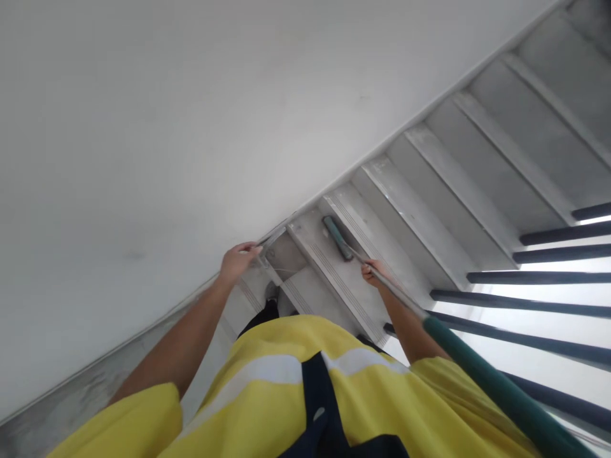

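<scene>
My left hand [238, 259] is at the foot of the wall, beside the stairs. Its fingers are pinched together by a thin, dark-and-pale item that is too small and blurred to name. Around a grey pole, the fingers of my right hand [372, 272] are closed. That pole belongs to a long-handled tool [403, 299] with a thick green grip [496, 381] passing back by my right side. A narrow green bar-shaped head [338, 238] at its far end rests on or just over a stair tread [312, 224].
A white wall [191, 127] borders the left side of the grey staircase [443, 184], which runs to the upper right. Dark railing bars [544, 277] line its right side. My shoe [272, 291] is on a step below my left hand.
</scene>
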Action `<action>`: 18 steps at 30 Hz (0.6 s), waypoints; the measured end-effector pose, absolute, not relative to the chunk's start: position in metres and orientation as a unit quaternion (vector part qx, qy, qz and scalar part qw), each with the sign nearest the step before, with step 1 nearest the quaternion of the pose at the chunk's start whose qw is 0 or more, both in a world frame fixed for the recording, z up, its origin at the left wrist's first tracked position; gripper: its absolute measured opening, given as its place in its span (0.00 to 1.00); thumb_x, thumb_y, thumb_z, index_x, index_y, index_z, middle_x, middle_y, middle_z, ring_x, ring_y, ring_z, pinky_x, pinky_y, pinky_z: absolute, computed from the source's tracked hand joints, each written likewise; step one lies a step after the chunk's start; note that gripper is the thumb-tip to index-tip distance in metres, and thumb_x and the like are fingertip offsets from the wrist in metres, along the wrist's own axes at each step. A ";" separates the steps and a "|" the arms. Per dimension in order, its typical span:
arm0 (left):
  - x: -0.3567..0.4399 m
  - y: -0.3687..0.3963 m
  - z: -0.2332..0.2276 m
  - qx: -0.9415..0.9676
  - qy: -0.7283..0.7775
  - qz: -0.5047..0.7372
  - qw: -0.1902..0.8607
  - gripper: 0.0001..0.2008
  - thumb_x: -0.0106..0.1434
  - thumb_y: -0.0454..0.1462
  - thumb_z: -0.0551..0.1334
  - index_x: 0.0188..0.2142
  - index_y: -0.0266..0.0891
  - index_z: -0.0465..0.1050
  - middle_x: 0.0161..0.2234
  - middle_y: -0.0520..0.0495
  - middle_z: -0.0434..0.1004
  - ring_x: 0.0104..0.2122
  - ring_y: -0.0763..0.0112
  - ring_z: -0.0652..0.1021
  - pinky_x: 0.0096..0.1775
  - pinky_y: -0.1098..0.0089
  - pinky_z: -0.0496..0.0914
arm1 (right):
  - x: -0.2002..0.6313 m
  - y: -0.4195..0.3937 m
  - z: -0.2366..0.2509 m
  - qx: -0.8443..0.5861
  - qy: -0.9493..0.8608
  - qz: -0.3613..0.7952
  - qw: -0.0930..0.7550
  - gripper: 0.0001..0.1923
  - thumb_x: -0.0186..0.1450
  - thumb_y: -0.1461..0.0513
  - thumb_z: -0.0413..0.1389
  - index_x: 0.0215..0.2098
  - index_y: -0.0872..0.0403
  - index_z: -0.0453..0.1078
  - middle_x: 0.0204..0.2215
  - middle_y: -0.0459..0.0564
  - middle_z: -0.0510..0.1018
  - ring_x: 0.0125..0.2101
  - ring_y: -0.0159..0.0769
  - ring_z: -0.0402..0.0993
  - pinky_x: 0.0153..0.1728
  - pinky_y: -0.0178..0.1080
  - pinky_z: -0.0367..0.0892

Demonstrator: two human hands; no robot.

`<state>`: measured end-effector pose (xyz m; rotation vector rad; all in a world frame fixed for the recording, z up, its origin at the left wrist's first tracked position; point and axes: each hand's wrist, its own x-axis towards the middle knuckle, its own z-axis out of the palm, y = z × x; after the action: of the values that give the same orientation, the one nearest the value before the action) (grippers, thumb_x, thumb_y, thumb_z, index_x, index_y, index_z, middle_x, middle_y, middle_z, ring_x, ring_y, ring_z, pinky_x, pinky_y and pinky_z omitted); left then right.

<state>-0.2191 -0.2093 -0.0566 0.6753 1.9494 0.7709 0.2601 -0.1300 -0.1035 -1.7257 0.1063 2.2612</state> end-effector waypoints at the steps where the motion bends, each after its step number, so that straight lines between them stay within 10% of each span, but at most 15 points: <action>1: -0.214 -0.206 -0.058 0.321 0.795 0.276 0.434 0.18 0.60 0.44 0.73 0.48 0.39 0.85 0.46 0.43 0.85 0.43 0.61 0.82 0.44 0.68 0.74 | 0.242 -0.120 -0.110 -0.618 0.025 0.770 0.157 0.16 0.80 0.61 0.38 0.31 0.48 0.50 0.15 0.38 0.57 0.13 0.26 0.54 0.13 0.26 0.49; 6: -0.186 -0.188 -0.069 0.468 0.774 0.143 0.402 0.25 0.70 0.47 0.66 0.63 0.42 0.78 0.62 0.41 0.80 0.60 0.52 0.79 0.60 0.63 0.72 | 0.180 -0.070 -0.122 -0.686 -0.056 0.721 0.079 0.15 0.81 0.61 0.40 0.33 0.49 0.53 0.15 0.37 0.57 0.12 0.26 0.50 0.12 0.27 0.44; 18: -0.189 -0.189 -0.077 0.454 0.748 0.120 0.469 0.23 0.69 0.49 0.66 0.60 0.48 0.81 0.49 0.48 0.87 0.48 0.57 0.84 0.46 0.68 0.73 | 0.168 -0.049 -0.081 -0.687 -0.141 0.713 0.003 0.15 0.81 0.63 0.39 0.35 0.50 0.54 0.16 0.37 0.58 0.12 0.25 0.51 0.12 0.26 0.45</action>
<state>-0.1894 -0.1886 -0.0769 1.1126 1.8334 0.2946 0.1683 -0.0492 -0.0811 -2.1523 -0.4408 2.2363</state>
